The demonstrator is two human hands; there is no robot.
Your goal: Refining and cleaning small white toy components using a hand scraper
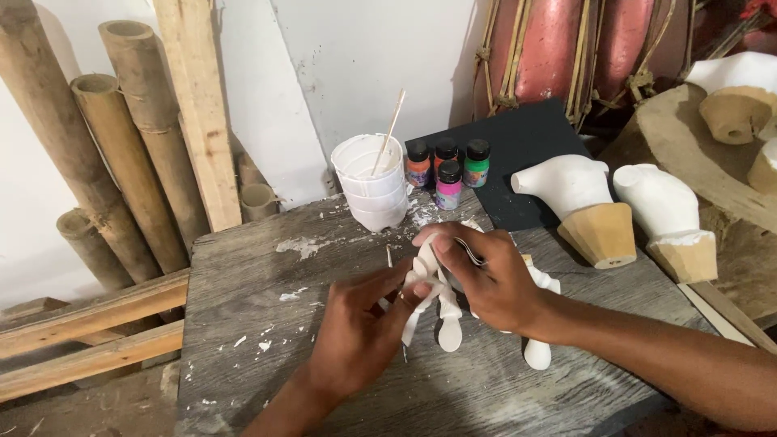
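Hands meet over the middle of a weathered grey wooden table point(243, 307). The left hand point(356, 332) comes in from six o'clock, and its thumb and fingers pinch the lower part of a small white figure point(441, 311). The right hand point(490, 279) comes in from four o'clock and is curled over the figure's upper part, grasping it, with a thin metal tool point(469, 251) held across its fingers. The figure lies at the table's centre, and two of its white limbs show below the hands, with another at five o'clock beside the right wrist.

At twelve o'clock from the hands stands a stack of white plastic cups point(371, 184) with one thin wooden stick point(392, 129) leaning in the top cup. Just to the right of the stack are four small paint bottles point(447, 171) with black caps: orange, red, green and pink. They stand at the edge of a black board point(518, 146).

At two o'clock lie two white moulded pieces on tan bases point(603, 210), side by side. More tan and white pieces point(732, 109) rest at the far right.

At ten o'clock four bamboo poles point(105, 137) lean on the white wall beside one wooden plank point(194, 105). White flecks are scattered over the tabletop.
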